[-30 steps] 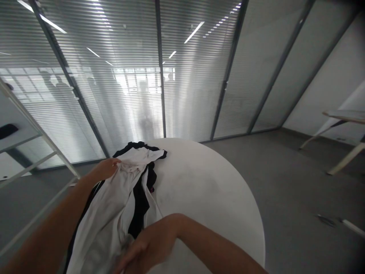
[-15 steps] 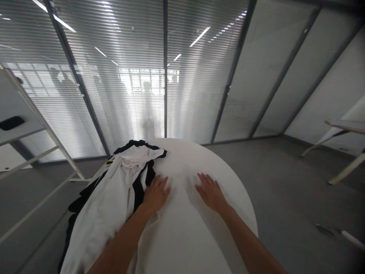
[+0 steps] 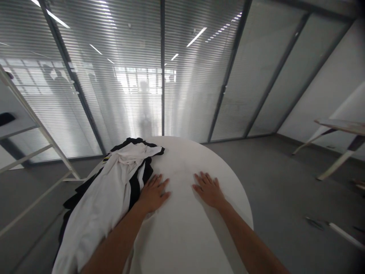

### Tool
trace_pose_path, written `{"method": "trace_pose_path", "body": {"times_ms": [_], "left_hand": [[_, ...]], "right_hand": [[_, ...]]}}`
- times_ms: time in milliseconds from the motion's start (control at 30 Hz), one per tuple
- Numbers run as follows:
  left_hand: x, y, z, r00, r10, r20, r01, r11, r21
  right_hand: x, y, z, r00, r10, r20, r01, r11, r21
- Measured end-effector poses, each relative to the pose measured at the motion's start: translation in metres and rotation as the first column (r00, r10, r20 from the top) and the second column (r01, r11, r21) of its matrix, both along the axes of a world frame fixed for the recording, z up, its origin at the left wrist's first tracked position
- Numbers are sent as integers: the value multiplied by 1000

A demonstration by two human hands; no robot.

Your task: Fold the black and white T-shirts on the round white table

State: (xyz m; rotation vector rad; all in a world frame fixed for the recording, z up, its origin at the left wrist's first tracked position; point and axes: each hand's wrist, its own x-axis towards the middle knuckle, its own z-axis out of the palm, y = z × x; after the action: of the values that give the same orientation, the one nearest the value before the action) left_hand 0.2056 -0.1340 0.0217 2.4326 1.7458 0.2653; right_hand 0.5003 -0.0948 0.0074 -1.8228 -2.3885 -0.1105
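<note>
A round white table (image 3: 228, 182) stands before me. Along its left side lies a heap of clothes: a white garment (image 3: 108, 194) on top of black fabric (image 3: 137, 182). My left hand (image 3: 154, 192) lies flat on the tabletop with its fingers spread, right beside the edge of the heap. My right hand (image 3: 208, 188) rests flat on the table as well, fingers stretched out, about a hand's width to the right. Neither hand holds anything. Both forearms reach in from the bottom of the view.
Glass walls with slatted blinds (image 3: 159, 76) close off the room behind the table. A white frame or rack (image 3: 37, 129) stands at the left. Another table's legs (image 3: 336, 160) are at the right on the grey carpet, with a thin white object (image 3: 342, 234) lying on the floor.
A second ago my left hand gripped the white garment at the far end and my right was low by the heap. Both now lie flat on the table, barely shifted in the last half second.
</note>
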Motion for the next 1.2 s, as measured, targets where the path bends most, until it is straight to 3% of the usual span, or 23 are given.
{"method": "trace_pose_path", "body": {"times_ms": [533,1200], "left_hand": [[20,-10,3,998,-33,-46,30,997,-73],[20,-9,8,997,-44,-60,38,993,-108]], "right_hand": [[2,1,0,1000,5,0,-5,1000,-30],[2,2,-5,1000,20,15,-20,999,-27]]}}
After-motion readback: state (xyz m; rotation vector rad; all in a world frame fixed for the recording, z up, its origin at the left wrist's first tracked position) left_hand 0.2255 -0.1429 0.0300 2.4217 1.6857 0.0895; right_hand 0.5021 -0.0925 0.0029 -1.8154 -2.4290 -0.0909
